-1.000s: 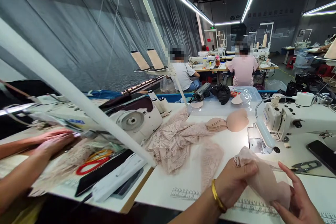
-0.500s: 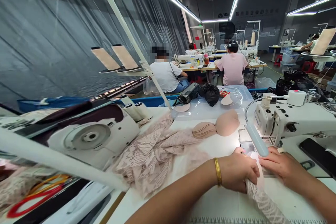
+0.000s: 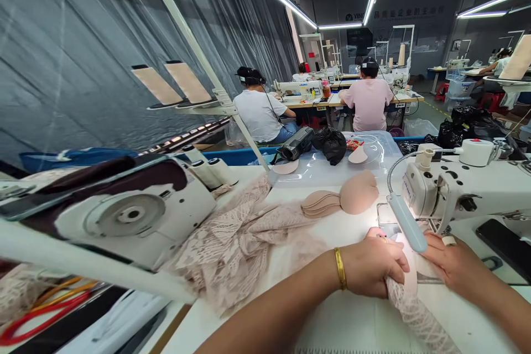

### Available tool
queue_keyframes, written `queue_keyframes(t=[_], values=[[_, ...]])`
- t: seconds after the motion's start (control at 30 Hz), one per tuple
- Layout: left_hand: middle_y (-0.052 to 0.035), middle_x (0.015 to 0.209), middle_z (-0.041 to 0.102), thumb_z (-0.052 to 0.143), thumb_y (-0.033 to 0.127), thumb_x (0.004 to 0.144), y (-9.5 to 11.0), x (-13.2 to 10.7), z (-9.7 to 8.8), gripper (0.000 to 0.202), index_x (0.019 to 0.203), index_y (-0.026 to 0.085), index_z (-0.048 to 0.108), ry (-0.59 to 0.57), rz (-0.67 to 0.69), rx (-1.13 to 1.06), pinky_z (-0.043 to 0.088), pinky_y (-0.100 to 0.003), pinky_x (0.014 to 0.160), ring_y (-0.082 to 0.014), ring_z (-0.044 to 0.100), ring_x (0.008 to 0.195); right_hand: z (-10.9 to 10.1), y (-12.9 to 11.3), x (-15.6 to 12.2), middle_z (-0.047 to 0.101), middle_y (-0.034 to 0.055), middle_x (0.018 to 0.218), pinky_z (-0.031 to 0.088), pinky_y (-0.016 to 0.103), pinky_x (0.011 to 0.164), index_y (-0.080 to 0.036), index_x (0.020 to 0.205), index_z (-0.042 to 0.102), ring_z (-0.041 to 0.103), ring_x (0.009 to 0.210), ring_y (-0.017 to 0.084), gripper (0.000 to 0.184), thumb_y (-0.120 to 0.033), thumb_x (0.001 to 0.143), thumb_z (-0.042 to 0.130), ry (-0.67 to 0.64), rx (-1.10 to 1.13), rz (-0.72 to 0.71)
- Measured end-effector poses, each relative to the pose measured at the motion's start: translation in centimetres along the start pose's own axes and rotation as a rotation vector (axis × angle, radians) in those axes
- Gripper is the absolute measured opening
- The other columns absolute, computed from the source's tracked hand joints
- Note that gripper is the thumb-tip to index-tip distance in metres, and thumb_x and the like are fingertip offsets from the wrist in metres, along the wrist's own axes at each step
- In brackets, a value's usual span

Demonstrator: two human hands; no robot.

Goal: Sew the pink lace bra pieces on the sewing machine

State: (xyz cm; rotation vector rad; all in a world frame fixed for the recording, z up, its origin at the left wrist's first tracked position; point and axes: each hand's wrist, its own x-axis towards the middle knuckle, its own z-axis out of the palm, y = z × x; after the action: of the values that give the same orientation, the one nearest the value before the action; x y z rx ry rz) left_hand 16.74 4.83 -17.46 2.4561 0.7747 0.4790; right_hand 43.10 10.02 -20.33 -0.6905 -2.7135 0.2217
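My left hand (image 3: 376, 266), with a gold bangle on its wrist, is closed on a strip of pale pink lace fabric (image 3: 423, 318) that trails toward the table's front edge. My right hand (image 3: 454, 260) lies flat by the sewing machine's (image 3: 485, 180) needle area, its fingers stretched over pale fabric; a light band wraps one finger. The lamp (image 3: 409, 225) on a bendy neck hides some right fingertips and part of the stitching spot. Beyond my left hand are a beige moulded cup (image 3: 359, 193) and a stack of cups (image 3: 320, 204).
Crumpled lace (image 3: 240, 238) spreads over the table left of my arm. A second machine (image 3: 136, 215) and thread cones (image 3: 207, 172) stand at left. A plastic bin lid (image 3: 332, 174) bears a black bag (image 3: 329, 145). A phone (image 3: 504, 246) rests at right. Two people sit ahead.
My right hand has shifted slightly right, away from the left one, and more pale fabric shows between them. My left hand keeps its grip on the lace. The camera view has tilted a little.
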Motion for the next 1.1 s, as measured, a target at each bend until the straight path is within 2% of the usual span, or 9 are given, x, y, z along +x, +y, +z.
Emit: queue_keyframes(t=[0.1,0.23,0.4,0.53,0.7,0.8,0.9,1.0,1.1], values=[[-0.0038,0.113,0.079,0.079,0.022,0.071,0.0,0.1,0.0,0.008,0.068,0.024,0.071,-0.013,-0.013,-0.020,0.031,-0.044,0.102,-0.0288,0.068,0.103,0.0,0.1,-0.2,0.075,0.0033,0.118,0.057,0.036,0.084,-0.031,0.110,0.074,0.069,0.107,0.025,0.036,-0.015,0.101,0.043,0.014,0.005,0.013],[-0.0039,0.114,0.078,0.080,0.022,0.070,0.1,0.2,0.0,0.010,0.068,0.023,0.071,-0.033,-0.016,-0.017,0.031,-0.045,0.101,-0.0289,0.068,0.103,0.2,0.1,-0.3,0.077,0.0025,0.118,0.057,0.035,0.083,-0.032,0.112,0.076,0.070,0.100,0.024,0.035,-0.016,0.100,0.047,0.057,0.039,0.013],[-0.0044,0.113,0.078,0.076,0.021,0.074,0.0,0.1,-0.1,0.008,0.069,0.022,0.070,-0.023,0.016,0.016,0.031,-0.044,0.098,-0.0282,0.068,0.101,0.1,0.0,-0.4,0.076,0.0019,0.118,0.056,0.033,0.076,-0.032,0.113,0.075,0.070,0.099,0.025,0.035,-0.018,0.101,0.046,0.042,0.051,0.042],[-0.0045,0.114,0.078,0.075,0.020,0.073,-0.3,0.1,-0.1,0.008,0.068,0.022,0.069,-0.015,-0.009,0.042,0.030,-0.045,0.098,-0.0264,0.068,0.096,0.2,0.3,-0.4,0.077,0.0024,0.116,0.056,0.035,0.078,-0.033,0.111,0.076,0.070,0.098,0.025,0.036,-0.017,0.100,0.046,0.057,0.042,0.027],[-0.0051,0.112,0.078,0.071,0.017,0.076,-0.7,0.2,-0.2,0.010,0.068,0.021,0.066,0.026,0.006,0.076,0.030,-0.044,0.094,-0.0275,0.069,0.101,0.3,0.5,-0.5,0.077,0.0018,0.111,0.055,0.033,0.074,-0.034,0.115,0.074,0.070,0.096,0.024,0.039,-0.014,0.100,0.044,0.031,0.010,0.000],[-0.0051,0.110,0.078,0.069,0.015,0.078,-0.8,0.3,-0.4,0.012,0.067,0.020,0.065,0.061,0.032,0.117,0.030,-0.043,0.091,-0.0259,0.070,0.098,0.3,0.4,-0.6,0.077,0.0013,0.111,0.054,0.034,0.080,-0.033,0.119,0.072,0.069,0.097,0.023,0.041,-0.010,0.100,0.044,0.052,-0.009,-0.034],[-0.0033,0.110,0.078,0.069,0.017,0.082,-0.8,0.4,-0.6,0.017,0.066,0.019,0.063,0.060,0.028,0.197,0.031,-0.041,0.088,-0.0230,0.069,0.093,0.1,0.1,-0.8,0.076,0.0015,0.106,0.052,0.035,0.084,-0.031,0.124,0.068,0.068,0.092,0.021,0.043,-0.006,0.099,0.043,0.084,-0.017,-0.092],[0.0012,0.115,0.078,0.068,0.015,0.085,-0.8,0.4,-0.7,0.017,0.070,0.018,0.063,0.030,0.022,0.290,0.032,-0.039,0.086,-0.0199,0.069,0.096,-0.1,-0.4,-1.0,0.074,0.0015,0.097,0.048,0.033,0.076,-0.027,0.127,0.065,0.063,0.082,0.019,0.042,-0.005,0.101,0.040,0.065,-0.001,-0.144],[0.0055,0.116,0.079,0.069,0.015,0.087,-1.0,0.4,-0.7,0.014,0.075,0.020,0.065,0.030,0.022,0.357,0.032,-0.038,0.085,-0.0176,0.068,0.097,-0.3,-0.8,-1.0,0.073,0.0032,0.108,0.044,0.032,0.073,-0.026,0.127,0.063,0.059,0.087,0.019,0.031,-0.013,0.106,0.043,0.019,0.036,-0.192]])
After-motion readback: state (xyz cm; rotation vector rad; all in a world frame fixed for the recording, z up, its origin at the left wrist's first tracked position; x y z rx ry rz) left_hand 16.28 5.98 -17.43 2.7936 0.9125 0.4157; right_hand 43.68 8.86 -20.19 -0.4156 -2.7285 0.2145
